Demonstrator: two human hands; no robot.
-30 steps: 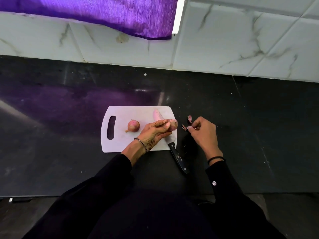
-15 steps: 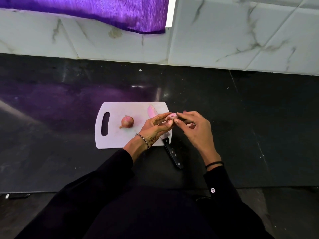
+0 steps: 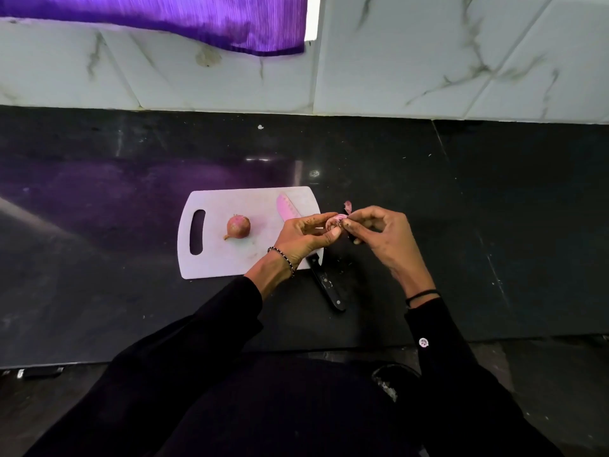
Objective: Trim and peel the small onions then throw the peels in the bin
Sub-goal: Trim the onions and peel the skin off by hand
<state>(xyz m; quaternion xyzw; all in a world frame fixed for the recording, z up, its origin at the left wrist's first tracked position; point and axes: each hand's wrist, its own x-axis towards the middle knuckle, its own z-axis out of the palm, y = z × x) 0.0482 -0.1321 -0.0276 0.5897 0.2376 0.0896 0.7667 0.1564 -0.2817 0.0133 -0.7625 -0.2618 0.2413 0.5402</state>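
My left hand [image 3: 304,235] grips a small pale pink onion [image 3: 333,222] just past the right edge of the white cutting board [image 3: 230,258]. My right hand [image 3: 375,235] pinches a strip of peel [image 3: 348,206] at the onion's top; the peel sticks upward. A second onion [image 3: 238,226], still in its reddish skin, lies on the board's middle. A knife with a pink blade [image 3: 286,208] and black handle [image 3: 326,285] lies across the board's right side, partly under my left hand.
The board sits on a dark countertop [image 3: 494,225] backed by a marble-tiled wall [image 3: 428,61]. A purple cloth [image 3: 164,18] hangs at the top left. A dark scrap of peel [image 3: 352,239] shows below my right fingers.
My right hand came back from the counter to the onion and now pinches peel at its top. The camera view shifted slightly; the left hand keeps holding the onion.
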